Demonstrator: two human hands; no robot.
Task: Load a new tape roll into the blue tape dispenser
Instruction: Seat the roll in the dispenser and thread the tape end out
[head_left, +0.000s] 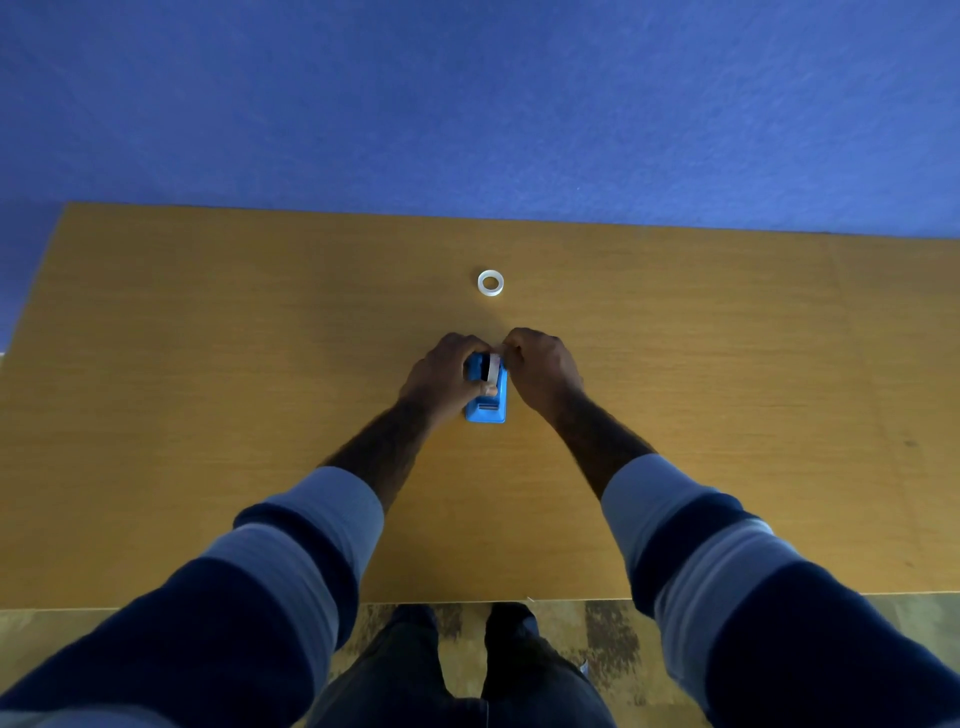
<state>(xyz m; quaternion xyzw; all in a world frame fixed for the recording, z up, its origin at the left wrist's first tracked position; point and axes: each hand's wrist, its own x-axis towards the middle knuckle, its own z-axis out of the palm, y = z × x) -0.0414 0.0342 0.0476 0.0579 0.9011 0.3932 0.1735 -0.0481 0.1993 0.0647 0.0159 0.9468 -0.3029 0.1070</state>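
Note:
The blue tape dispenser (487, 408) stands on the wooden table (208, 364), near its middle. A tape roll (491, 368) sits upright in the dispenser's cradle, a dark spindle beside it. My left hand (441, 379) wraps the dispenser's left side, thumb against the roll. My right hand (540, 369) is closed on the right side, fingertips pinching at the roll's top edge, where a loose tape end may lie. A small white ring (490, 282), a bare tape core or second roll, lies flat on the table beyond my hands.
The table's far edge meets a blue wall (467, 104). Its near edge runs just above my legs and shoes, with patterned floor (613, 644) below. Bare wood surface lies to both sides of the dispenser.

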